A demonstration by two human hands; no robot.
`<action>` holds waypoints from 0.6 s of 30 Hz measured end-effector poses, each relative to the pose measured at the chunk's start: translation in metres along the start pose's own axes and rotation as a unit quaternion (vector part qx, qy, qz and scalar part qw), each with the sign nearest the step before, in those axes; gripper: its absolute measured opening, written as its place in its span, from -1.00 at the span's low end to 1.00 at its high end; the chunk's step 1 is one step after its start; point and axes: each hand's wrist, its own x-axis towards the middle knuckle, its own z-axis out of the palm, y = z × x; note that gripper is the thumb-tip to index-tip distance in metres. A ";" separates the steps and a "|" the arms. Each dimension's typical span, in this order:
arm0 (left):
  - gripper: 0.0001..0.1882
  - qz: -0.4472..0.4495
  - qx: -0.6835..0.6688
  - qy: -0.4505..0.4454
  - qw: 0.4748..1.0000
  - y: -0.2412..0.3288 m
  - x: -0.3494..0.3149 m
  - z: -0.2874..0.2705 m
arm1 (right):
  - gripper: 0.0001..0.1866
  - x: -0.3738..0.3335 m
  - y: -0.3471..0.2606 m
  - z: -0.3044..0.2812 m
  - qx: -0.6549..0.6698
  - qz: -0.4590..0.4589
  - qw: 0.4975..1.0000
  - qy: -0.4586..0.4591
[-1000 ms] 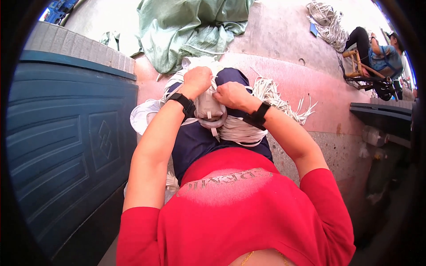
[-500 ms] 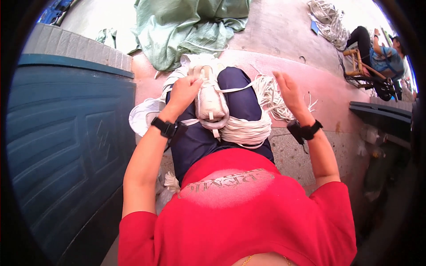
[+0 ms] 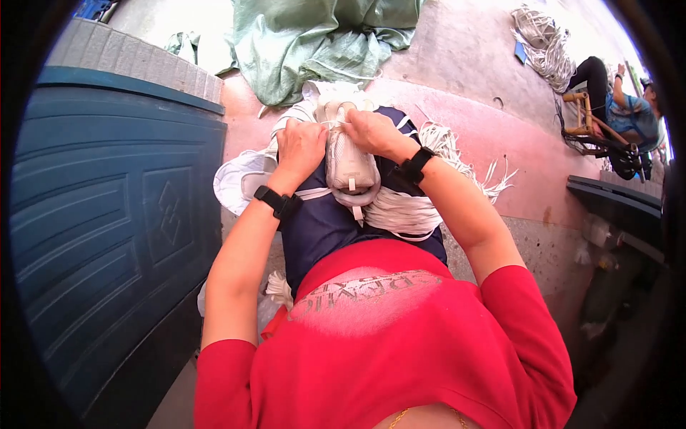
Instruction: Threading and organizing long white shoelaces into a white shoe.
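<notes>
A pale beige shoe (image 3: 351, 163) rests on my lap between my thighs, its heel loop toward me. On its left side my left hand (image 3: 301, 150) is closed, fingers curled at the lacing edge. My right hand (image 3: 375, 134) reaches in over the upper from the right, thumb and fingers pinched. A thin white shoelace (image 3: 333, 124) shows between the two hands; the fingertips partly hide it. Across my right thigh lies a thick bundle of white laces (image 3: 404, 213). Beside my left knee is another white shoe (image 3: 243, 179).
More loose laces (image 3: 446, 146) hang past my right knee. A green woven sheet (image 3: 314, 50) is heaped ahead. A blue panelled door (image 3: 121, 193) stands at my left. Far right, a person (image 3: 632, 114) sits by a bamboo chair (image 3: 580, 114), near a pile of white cord (image 3: 547, 46).
My right hand has come in from the right, where it was raised away from the shoe, to the lacing. My left hand stays beside the shoe. The view has shifted slightly.
</notes>
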 end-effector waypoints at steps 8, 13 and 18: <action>-0.83 0.038 0.064 -0.068 0.995 -0.004 0.016 0.006 | -0.69 -0.003 -0.006 -0.001 0.020 0.063 0.998 -0.012; -0.83 0.079 0.091 -0.078 0.990 -0.001 0.025 0.016 | -0.68 -0.001 -0.004 0.002 0.029 0.081 0.996 -0.012; -0.82 -0.008 0.017 -0.058 0.998 0.005 0.018 0.009 | -0.67 -0.011 -0.004 0.000 0.173 0.112 0.974 0.097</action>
